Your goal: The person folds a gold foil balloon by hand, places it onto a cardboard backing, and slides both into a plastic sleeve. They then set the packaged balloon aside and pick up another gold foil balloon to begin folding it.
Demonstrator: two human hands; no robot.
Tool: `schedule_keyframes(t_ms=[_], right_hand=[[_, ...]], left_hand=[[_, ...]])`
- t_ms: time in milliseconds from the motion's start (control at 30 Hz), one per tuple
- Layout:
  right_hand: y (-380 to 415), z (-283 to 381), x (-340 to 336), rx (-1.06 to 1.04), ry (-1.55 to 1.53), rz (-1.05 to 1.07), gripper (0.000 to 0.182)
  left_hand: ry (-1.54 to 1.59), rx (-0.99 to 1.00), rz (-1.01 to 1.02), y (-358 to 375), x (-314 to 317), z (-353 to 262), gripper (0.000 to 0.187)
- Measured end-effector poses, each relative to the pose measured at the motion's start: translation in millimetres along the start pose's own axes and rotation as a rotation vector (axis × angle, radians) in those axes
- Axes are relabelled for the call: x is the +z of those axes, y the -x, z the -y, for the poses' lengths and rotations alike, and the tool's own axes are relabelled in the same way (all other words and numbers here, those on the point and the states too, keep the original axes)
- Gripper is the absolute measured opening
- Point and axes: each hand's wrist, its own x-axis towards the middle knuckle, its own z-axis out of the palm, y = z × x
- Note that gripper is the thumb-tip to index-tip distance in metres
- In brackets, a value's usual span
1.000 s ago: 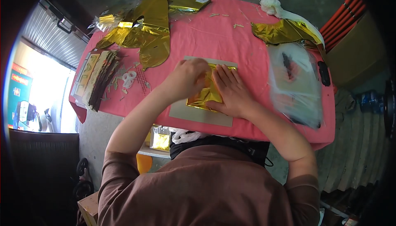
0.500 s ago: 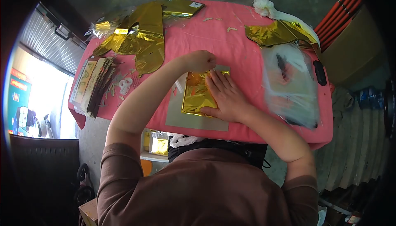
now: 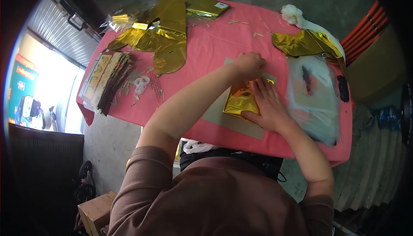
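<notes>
A folded gold foil balloon (image 3: pixel 238 102) lies on a flat grey board (image 3: pixel 247 129) near the table's front. My right hand (image 3: pixel 270 107) rests flat on the foil's right side, its fingers stretched out and slightly apart. Just above it, my left hand (image 3: pixel 250 66) is curled into a fist over the far edge of the foil and board. Whatever its fingers may be gripping is hidden from view. My left forearm crosses over part of the board.
Larger gold foil pieces (image 3: pixel 170 33) lie at the back left. A stack of cards (image 3: pixel 105 81) and white loops (image 3: pixel 141 84) sit at left. On the right are clear plastic bags (image 3: pixel 312 102), another gold foil piece (image 3: pixel 305 43) and a black object (image 3: pixel 343 88). Pink cloth (image 3: pixel 206 42) covers the table.
The whole view has shifted and turned, so the table things appear farther right. My right hand stays flat on the foil; my left fist has moved slightly rightward relative to it.
</notes>
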Motion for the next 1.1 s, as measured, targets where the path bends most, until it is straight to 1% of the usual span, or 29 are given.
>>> schedule_keyframes(t_ms=[67, 100, 167, 233, 300, 333, 400, 433, 500, 533, 600, 733, 800, 933, 1000, 1100], right_hand=[[0, 0, 2, -0.009, 0.013, -0.009, 0.095], [1, -1, 1, -0.016, 0.004, -0.024, 0.095], [1, -1, 1, -0.022, -0.008, -0.045, 0.095], [1, 0, 1, -0.01, -0.012, -0.046, 0.095], [2, -1, 2, -0.008, -0.008, -0.052, 0.094], [2, -1, 3, -0.008, 0.001, -0.05, 0.093], [3, -1, 2, -0.009, -0.004, -0.054, 0.093], [3, -1, 2, -0.01, -0.004, -0.053, 0.092], [1, -2, 2, -0.011, 0.0, -0.054, 0.092], [2, -2, 3, -0.009, 0.008, -0.051, 0.092], [3, -2, 4, -0.01, 0.009, -0.049, 0.092], [2, -2, 3, -0.009, -0.003, -0.052, 0.092], [2, -1, 3, -0.004, 0.003, -0.049, 0.092], [2, -1, 2, 0.005, -0.002, -0.032, 0.092], [2, -1, 3, 0.006, 0.003, -0.032, 0.092], [2, -1, 3, 0.002, 0.005, -0.035, 0.092]], left_hand=[[-0.072, 0.19, -0.315, 18, 4, -1, 0.02], [-0.072, 0.185, -0.312, 30, -1, -3, 0.02], [-0.047, 0.087, -0.193, 61, -20, 3, 0.025], [-0.068, 0.06, -0.235, 100, -35, 19, 0.025], [-0.091, -0.1, -0.22, 134, -50, 28, 0.026], [-0.097, -0.103, -0.218, 148, -51, 30, 0.026], [-0.15, -0.222, -0.157, 170, -45, 31, 0.042], [-0.153, -0.224, -0.157, 177, -35, 30, 0.042], [-0.383, -0.079, -0.135, 186, -19, 27, 0.06], [-0.379, -0.079, -0.133, 186, -17, 30, 0.06], [-0.318, -0.054, 0.023, 182, -22, 30, 0.069], [-0.371, 0.02, 0.028, 174, -22, 30, 0.071], [-0.384, 0.118, 0.037, 172, -20, 26, 0.075], [-0.39, 0.183, 0.045, 175, -23, 24, 0.077], [-0.272, 0.286, 0.06, 177, -25, 20, 0.078], [-0.269, 0.24, 0.016, 178, -28, 20, 0.073]])
